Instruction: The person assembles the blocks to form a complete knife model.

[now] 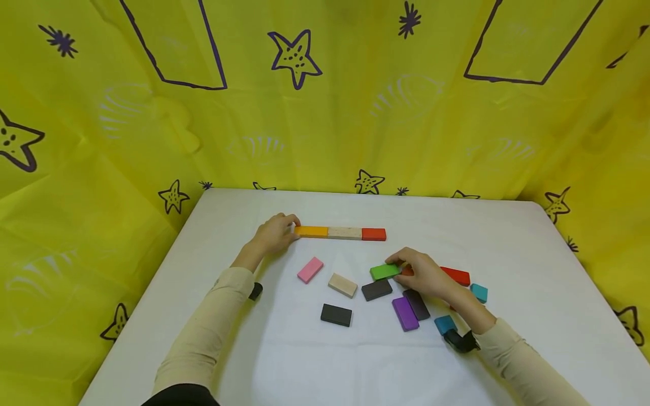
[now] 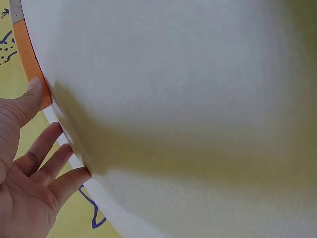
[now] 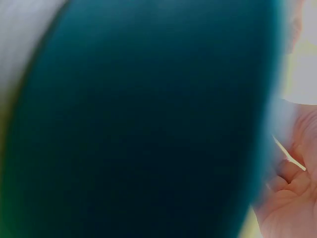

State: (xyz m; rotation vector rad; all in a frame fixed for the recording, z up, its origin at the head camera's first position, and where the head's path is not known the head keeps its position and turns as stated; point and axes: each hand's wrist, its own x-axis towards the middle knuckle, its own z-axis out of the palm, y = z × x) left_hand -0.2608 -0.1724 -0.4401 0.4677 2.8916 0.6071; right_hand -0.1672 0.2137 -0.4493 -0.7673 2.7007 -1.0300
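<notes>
An orange block (image 1: 312, 232), a cream block (image 1: 345, 233) and a red block (image 1: 373, 234) lie end to end in a straight row. At the row's left end my left hand (image 1: 275, 233) pinches the orange block; in the left wrist view its thumb (image 2: 33, 91) presses the block's side while other fingertips rest on the table. My right hand (image 1: 422, 273) holds a green block (image 1: 383, 272) between thumb and forefinger, just above a dark grey block (image 1: 377, 290). A longer red block (image 1: 455, 276) is partly hidden behind this hand.
Loose blocks lie nearer me: pink (image 1: 310, 270), cream (image 1: 342, 285), black (image 1: 336, 315), purple (image 1: 405, 314), dark brown (image 1: 417, 304) and teal (image 1: 479, 292). A blue block (image 1: 444, 324) sits by the right wrist camera; a blurred teal surface (image 3: 148, 119) fills the right wrist view.
</notes>
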